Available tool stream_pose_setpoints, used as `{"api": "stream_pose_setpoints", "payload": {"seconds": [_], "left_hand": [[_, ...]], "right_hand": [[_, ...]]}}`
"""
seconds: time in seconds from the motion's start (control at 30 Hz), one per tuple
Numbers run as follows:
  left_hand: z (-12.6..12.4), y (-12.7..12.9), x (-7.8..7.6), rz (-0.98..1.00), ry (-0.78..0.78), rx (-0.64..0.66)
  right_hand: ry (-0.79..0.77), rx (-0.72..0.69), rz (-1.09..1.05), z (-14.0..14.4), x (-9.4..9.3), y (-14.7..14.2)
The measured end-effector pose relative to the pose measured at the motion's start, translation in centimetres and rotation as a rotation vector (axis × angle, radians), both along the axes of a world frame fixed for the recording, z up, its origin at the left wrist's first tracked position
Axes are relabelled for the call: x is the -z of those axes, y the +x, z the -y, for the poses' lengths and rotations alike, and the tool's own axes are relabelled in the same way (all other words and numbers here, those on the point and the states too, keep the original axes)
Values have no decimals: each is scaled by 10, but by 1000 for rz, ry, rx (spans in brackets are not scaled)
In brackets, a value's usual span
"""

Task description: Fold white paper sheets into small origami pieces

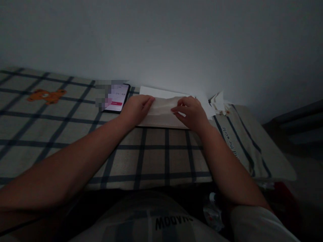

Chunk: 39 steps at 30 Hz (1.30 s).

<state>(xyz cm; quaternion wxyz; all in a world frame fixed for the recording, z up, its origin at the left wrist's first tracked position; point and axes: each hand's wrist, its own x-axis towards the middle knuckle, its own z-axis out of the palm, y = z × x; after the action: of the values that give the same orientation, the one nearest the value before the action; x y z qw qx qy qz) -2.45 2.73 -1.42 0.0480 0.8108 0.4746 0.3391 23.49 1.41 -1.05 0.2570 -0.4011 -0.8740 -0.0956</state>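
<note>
A thin pale sheet of paper (163,104) lies over a flat light-coloured pad or board (164,122), with slight creases across it. My left hand (136,108) grips the sheet's left side, thumb on top and fingers curled. My right hand (193,112) is over the sheet's right part, thumb and forefinger pinched together at the paper. Behind them, a whiter sheet (161,92) lies against the wall and continues to the right past my right hand. The low light hides how the fingertips meet the paper.
A phone (118,97) with a lit screen lies left of the paper. Crumpled or folded paper pieces (218,103) sit at the right. A checked cloth (153,158) with an orange bear figure (46,95) covers the table. A plastic bottle (213,211) stands below the edge.
</note>
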Motion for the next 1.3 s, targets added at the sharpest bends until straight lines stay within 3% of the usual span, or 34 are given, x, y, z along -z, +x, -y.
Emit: {"api": "stream_pose_setpoints", "payload": {"seconds": [0.2, 0.33, 0.6, 0.8, 0.9, 1.0, 1.13, 1.3], "left_hand": [[-8, -5, 0, 249, -72, -131], [-15, -7, 5, 281, -103, -187], [-12, -7, 7, 147, -84, -126], [-15, -7, 11, 118, -69, -98], [-11, -6, 7, 123, 36, -41], [3, -2, -2, 64, 153, 105], [24, 8, -10, -217, 67, 404], [36, 11, -7, -516, -119, 361]], "right_hand": [[-156, -157, -17, 2, 0, 0], [-300, -241, -10, 11, -9, -7], [-464, -235, -14, 21, -16, -11], [-556, -155, 19, 19, -13, -9], [-587, -115, 18, 17, -11, -11], [-596, -126, -22, 17, -12, -13], [-613, -145, 2, 18, -16, -16], [-671, -115, -45, 17, -17, -12]]}}
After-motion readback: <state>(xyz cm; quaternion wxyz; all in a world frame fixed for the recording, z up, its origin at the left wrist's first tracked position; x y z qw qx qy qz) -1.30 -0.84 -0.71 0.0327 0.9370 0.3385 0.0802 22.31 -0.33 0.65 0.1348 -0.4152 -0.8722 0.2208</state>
